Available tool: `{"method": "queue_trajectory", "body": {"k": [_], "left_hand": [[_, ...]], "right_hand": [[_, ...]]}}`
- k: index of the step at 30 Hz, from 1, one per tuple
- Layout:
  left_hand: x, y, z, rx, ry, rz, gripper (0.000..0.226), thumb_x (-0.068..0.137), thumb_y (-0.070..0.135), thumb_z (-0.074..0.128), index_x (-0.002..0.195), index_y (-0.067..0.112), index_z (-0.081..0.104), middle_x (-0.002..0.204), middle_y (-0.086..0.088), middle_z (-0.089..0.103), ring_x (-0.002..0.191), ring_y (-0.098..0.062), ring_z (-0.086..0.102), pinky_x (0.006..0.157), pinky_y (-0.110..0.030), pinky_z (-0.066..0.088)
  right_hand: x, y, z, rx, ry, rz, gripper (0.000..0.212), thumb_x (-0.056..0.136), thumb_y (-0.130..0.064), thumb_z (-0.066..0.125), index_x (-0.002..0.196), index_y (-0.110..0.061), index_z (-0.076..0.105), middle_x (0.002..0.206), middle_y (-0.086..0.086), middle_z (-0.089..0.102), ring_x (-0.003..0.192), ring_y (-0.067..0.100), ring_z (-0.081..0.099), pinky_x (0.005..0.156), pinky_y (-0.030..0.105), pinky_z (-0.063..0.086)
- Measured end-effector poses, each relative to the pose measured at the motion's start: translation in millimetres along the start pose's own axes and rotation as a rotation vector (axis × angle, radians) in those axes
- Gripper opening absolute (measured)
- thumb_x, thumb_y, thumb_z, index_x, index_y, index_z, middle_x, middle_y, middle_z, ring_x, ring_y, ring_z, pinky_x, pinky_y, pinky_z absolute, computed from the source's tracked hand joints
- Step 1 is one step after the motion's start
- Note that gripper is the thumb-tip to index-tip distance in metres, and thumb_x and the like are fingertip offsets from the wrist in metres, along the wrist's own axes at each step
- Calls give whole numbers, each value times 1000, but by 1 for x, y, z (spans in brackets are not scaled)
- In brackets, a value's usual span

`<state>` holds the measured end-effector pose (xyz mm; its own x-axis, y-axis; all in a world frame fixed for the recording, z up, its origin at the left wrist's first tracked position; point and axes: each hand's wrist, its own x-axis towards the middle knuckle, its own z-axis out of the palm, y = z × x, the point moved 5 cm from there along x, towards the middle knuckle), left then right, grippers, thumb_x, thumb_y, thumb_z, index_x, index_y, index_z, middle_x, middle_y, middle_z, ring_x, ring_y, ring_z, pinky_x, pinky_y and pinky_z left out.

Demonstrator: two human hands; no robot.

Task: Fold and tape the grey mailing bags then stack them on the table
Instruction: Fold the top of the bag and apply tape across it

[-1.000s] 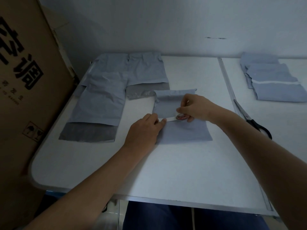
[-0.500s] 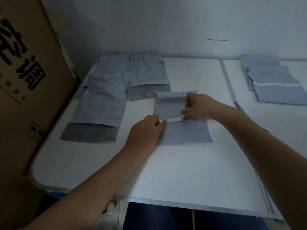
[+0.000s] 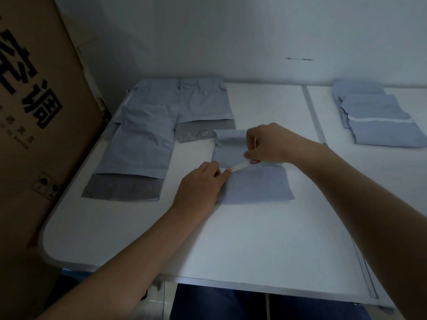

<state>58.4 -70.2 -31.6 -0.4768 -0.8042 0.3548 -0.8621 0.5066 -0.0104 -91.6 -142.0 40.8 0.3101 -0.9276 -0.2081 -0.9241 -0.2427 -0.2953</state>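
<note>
A folded grey mailing bag (image 3: 254,183) lies in the middle of the white table (image 3: 231,245). My right hand (image 3: 265,144) grips a small tape roll (image 3: 254,161) over the bag's fold. A strip of white tape (image 3: 239,167) runs from the roll down to my left hand (image 3: 201,188), whose fingertips press the tape's end onto the bag's left edge. Unfolded grey bags (image 3: 143,144) lie at the back left. A stack of folded, taped bags (image 3: 379,121) sits at the back right.
A tall cardboard box (image 3: 30,135) stands against the table's left side. A metal seam (image 3: 316,121) splits the tabletop near the right. The wall runs along the back edge.
My right hand has drawn the tape roll a little further right and up, lengthening the strip across the fold. My right arm now hides the scissors seen earlier by the seam.
</note>
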Motion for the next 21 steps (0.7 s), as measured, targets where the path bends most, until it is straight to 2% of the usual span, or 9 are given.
{"method": "queue_trajectory", "body": {"k": [5, 8, 11, 13, 17, 21], "left_hand": [[0, 0, 1, -13, -1, -15, 49, 68, 4, 76, 115, 13, 69, 83, -7, 58, 71, -24, 57, 45, -26, 36], [0, 0, 2, -21, 7, -6, 49, 67, 4, 75, 115, 12, 69, 83, -7, 57, 71, -24, 57, 45, -25, 36], [0, -2, 2, -20, 3, -10, 48, 69, 4, 75, 116, 12, 68, 84, -7, 57, 72, -24, 57, 46, -26, 38], [0, -2, 3, -15, 2, -8, 48, 69, 3, 74, 116, 12, 68, 84, -7, 57, 72, -23, 56, 47, -26, 37], [0, -1, 1, 8, -7, 1, 48, 68, 1, 72, 115, 13, 69, 83, -6, 57, 72, -23, 56, 51, -24, 30], [1, 1, 0, 12, -27, 6, 49, 67, 1, 73, 114, 12, 69, 83, -6, 57, 71, -22, 55, 51, -23, 27]], "right_hand": [[-2, 8, 10, 27, -15, 31, 13, 83, -22, 65, 75, -19, 56, 76, -5, 61, 73, 11, 54, 59, 25, 41], [-2, 11, 12, 20, -17, 39, 12, 84, -22, 65, 78, -16, 56, 76, -5, 56, 67, 7, 50, 57, 24, 39], [-1, 12, 14, 5, -29, 46, 12, 85, -23, 65, 81, -15, 57, 79, -3, 56, 68, 11, 51, 59, 27, 39], [-1, 12, 14, -5, -27, 49, 12, 85, -24, 65, 81, -16, 56, 81, -2, 56, 72, 14, 52, 62, 27, 40], [-1, 14, 16, -3, -30, 52, 11, 85, -22, 65, 82, -15, 57, 78, -1, 57, 62, 8, 50, 53, 23, 37], [-1, 15, 18, -13, -29, 55, 12, 84, -22, 66, 79, -16, 57, 78, -2, 57, 64, 6, 49, 53, 22, 36]]}}
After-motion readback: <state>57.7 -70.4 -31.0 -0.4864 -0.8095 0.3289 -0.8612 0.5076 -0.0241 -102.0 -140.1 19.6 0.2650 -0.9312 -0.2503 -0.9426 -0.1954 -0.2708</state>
